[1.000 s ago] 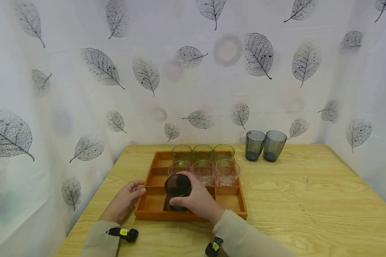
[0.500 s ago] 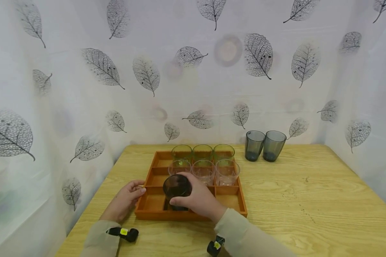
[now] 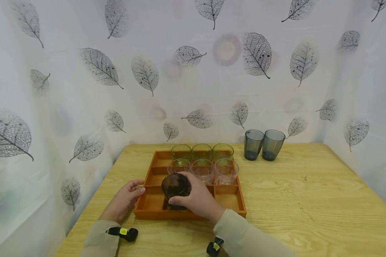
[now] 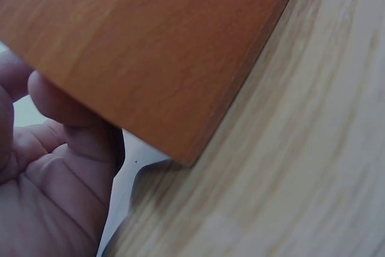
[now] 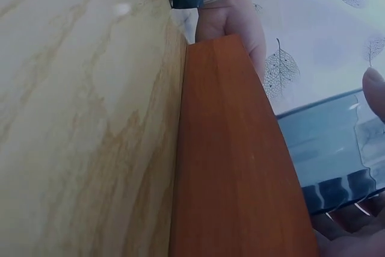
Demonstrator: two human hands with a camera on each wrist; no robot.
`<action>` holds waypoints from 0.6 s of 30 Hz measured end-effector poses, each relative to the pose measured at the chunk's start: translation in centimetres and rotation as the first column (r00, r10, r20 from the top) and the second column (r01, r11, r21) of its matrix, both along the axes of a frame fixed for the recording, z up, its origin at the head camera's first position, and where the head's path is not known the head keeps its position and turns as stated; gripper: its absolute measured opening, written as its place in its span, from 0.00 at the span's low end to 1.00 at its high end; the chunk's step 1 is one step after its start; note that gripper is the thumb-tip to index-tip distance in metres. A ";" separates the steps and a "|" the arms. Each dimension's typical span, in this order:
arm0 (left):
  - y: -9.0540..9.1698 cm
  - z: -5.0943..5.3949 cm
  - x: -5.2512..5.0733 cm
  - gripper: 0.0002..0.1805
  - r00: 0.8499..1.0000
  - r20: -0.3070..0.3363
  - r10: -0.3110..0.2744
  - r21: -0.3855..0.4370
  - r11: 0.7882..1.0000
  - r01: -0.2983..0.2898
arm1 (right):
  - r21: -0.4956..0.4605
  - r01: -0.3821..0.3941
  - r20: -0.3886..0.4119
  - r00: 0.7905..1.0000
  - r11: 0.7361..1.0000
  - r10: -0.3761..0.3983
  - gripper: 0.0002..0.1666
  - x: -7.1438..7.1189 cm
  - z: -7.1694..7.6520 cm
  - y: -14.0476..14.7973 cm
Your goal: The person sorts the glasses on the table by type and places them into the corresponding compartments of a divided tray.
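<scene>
In the head view, my right hand [image 3: 199, 198] grips a dark grey drinking glass [image 3: 173, 186] between thumb and fingers. The glass leans slightly left over the front row of a wooden compartment tray [image 3: 189, 215]; whether its base touches the floor there is hidden. The same glass [image 5: 322, 148] looks bluish beyond the tray wall in the right wrist view. My left hand [image 3: 125, 200] rests its fingertips against the tray's left side. Close up in the left wrist view, those fingers [image 4: 72, 112] lie along the tray's side near a corner.
Green-tinted glasses [image 3: 202, 151] fill part of the tray's back row, with clear glasses [image 3: 226, 175] in the middle row. Two grey glasses [image 3: 253, 145] stand upright on the wooden table [image 3: 296, 200] at the back right. A leaf-patterned curtain [image 3: 193, 85] encloses the back and sides.
The dark glass's rim has tipped slightly to the left in my right hand. My left hand keeps its place at the tray's side.
</scene>
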State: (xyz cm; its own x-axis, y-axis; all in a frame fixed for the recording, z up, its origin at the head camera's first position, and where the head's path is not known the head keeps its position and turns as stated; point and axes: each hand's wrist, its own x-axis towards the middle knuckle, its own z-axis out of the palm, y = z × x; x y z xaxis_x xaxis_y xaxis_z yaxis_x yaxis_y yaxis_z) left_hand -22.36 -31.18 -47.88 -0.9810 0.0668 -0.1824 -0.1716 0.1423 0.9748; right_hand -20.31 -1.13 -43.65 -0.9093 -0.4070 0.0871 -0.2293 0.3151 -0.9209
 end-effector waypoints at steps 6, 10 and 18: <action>0.0 -0.1 0.1 0.26 1.000 0.005 -0.007 -0.002 1.000 0.007 | 0.037 -0.008 -0.020 1.000 0.999 0.008 0.50 -0.1 0.3 0.7; -0.1 0.0 0.1 0.25 1.000 -0.002 -0.009 -0.008 1.000 0.009 | 0.009 -0.037 -0.033 0.999 0.999 0.037 0.50 -0.3 0.9 1.7; -0.1 0.0 0.0 0.26 1.000 0.000 -0.007 -0.020 1.000 0.007 | -0.079 -0.137 -0.068 0.989 0.987 0.132 0.48 -0.5 2.1 4.7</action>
